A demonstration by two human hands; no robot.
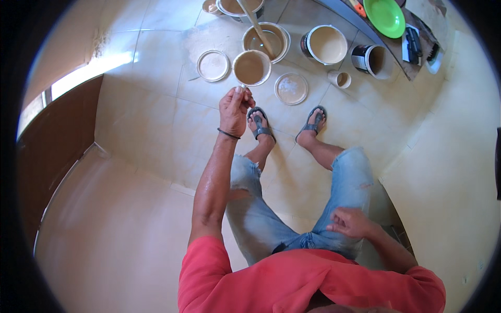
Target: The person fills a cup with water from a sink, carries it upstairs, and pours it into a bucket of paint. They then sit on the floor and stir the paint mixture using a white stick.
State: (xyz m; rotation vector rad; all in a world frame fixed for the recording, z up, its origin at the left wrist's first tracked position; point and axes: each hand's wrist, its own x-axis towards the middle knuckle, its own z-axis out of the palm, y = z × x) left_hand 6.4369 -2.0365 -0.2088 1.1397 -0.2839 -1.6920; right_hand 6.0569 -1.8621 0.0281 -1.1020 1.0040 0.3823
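Observation:
My left hand (236, 110) reaches forward with thumb and fingers pinched together. A small pale bit (243, 86) shows at the fingertips, too small to name. Just beyond them is a round tub of brown liquid (249, 69); I cannot tell whether the fingers touch its rim. Behind this tub stands a larger bucket (284, 37) with a stick (257, 26) leaning in it. Over my thigh, my right hand (350, 223) is loosely curled, with nothing visible in it. Two round lids, one white (213, 65) and one stained (291, 88), lie on either side of the tub.
To the right stand a bucket of beige paint (327, 45), a dark-sided bucket (373, 60) and a small cup (342, 79). A board at the far right bears a green plate (384, 16) and a black-handled tool (413, 44). My sandalled feet (261, 125) are close to the tub.

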